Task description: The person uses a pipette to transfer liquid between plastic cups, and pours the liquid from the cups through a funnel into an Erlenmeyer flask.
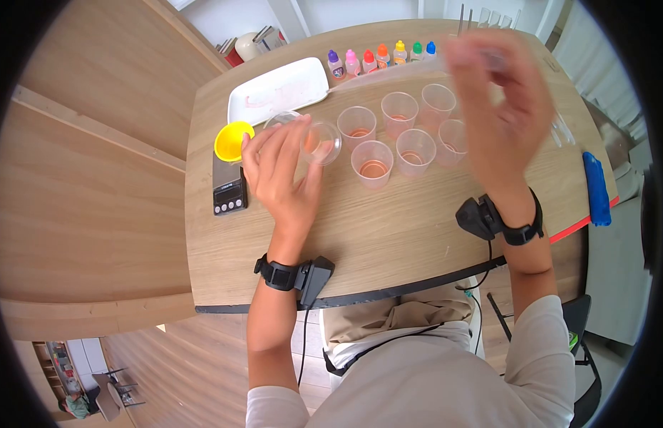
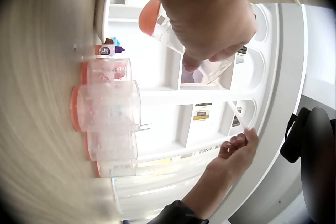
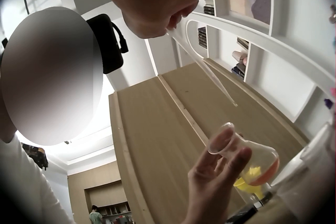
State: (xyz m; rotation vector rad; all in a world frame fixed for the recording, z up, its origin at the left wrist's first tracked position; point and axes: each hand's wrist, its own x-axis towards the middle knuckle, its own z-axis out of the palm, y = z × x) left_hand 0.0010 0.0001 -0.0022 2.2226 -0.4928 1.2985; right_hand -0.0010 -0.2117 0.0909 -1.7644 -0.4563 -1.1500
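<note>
My left hand point(image 1: 278, 171) grips a clear conical flask point(image 3: 258, 157) by its neck, tilted, with orange-pink liquid point(image 3: 266, 174) at its bottom in the right wrist view. The flask's round mouth faces up toward the head camera. Raised on the right, my right hand point(image 1: 506, 107) pinches the upper end of a translucent dropper pipette point(image 3: 210, 77). Its thin tip points toward the flask and stands apart from the mouth. Several clear plastic cups point(image 1: 373, 164) with a little reddish liquid stand on the table between the hands.
A white tray point(image 1: 292, 77) lies at the back left. Near it are a yellow cup point(image 1: 229, 145) and a black scale point(image 1: 230, 196). Small dropper bottles point(image 1: 368, 63) with coloured caps line the back. A blue cloth point(image 1: 597, 189) lies at the table's right edge.
</note>
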